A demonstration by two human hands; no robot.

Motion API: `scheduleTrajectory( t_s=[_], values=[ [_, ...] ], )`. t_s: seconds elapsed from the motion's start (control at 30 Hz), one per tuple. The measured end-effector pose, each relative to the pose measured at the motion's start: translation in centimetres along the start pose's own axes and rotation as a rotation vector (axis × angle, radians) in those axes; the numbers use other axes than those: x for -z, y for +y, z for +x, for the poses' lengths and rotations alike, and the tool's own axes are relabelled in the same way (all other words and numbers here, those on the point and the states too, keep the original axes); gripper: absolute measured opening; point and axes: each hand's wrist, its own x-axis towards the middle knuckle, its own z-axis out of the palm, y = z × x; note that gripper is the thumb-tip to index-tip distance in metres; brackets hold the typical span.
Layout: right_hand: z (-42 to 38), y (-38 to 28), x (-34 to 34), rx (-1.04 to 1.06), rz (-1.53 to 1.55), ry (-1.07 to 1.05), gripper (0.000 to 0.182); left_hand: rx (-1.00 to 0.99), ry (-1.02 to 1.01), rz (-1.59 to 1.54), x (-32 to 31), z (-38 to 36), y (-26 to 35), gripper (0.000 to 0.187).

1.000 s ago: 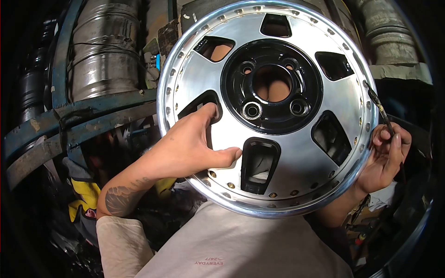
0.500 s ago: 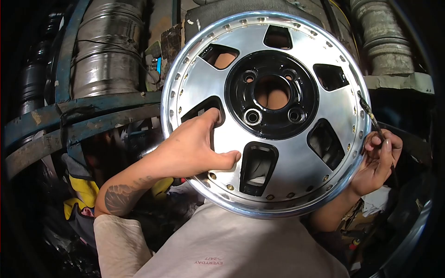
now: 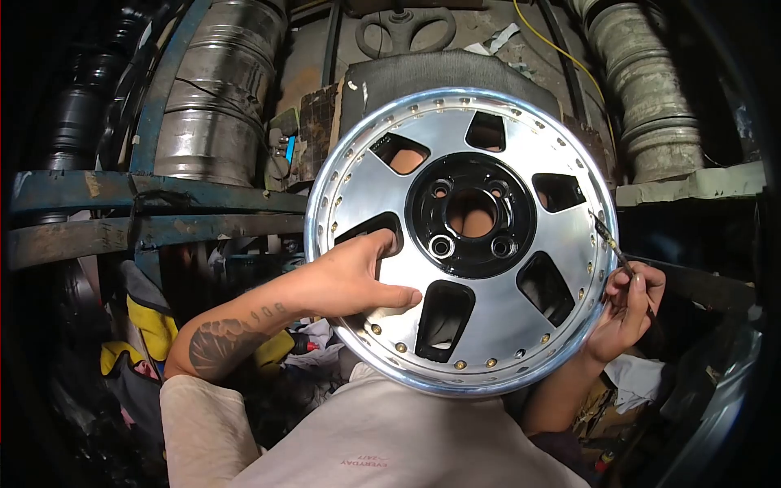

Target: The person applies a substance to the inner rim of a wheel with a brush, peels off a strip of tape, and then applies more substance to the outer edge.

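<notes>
A polished alloy wheel rim (image 3: pixel 370 191) with a glossy black centre leans in front of my torso, its face towards me. My left hand (image 3: pixel 350 276) grips a spoke of it, fingers hooked into a black-edged opening and thumb lying on the silver face. At the right edge, my right hand (image 3: pixel 628 313) pinches a thin dark paintbrush (image 3: pixel 616 250). The brush tip points up and left to the rim's bolt ring, by the right-hand opening; whether it touches cannot be made out. Small gold bolts (image 3: pixel 460 365) line the lower ring.
Bare metal wheel barrels (image 3: pixel 215 114) are stacked at the left, with more barrels (image 3: pixel 647 89) at the right. Blue metal rails (image 3: pixel 220 199) cross on the left. A grey steering-wheel-like part (image 3: pixel 404 32) lies at the back. Yellow and grey cloths (image 3: pixel 150 321) hang low left.
The view has tilted up, so the wheel rim appears lower and smaller. My left hand keeps its grip. The brush stays in my right hand, near the rim's right edge.
</notes>
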Motion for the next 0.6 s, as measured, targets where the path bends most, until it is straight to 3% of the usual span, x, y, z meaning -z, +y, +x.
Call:
scheduleTrajectory(
  t_s=[0.6],
  values=[
    [-0.07, 0.21, -0.11, 0.002, -0.018, 0.027, 0.013, 0.008, 0.072, 0.107, -0.49, 0.44, -0.55, 0.075]
  ],
)
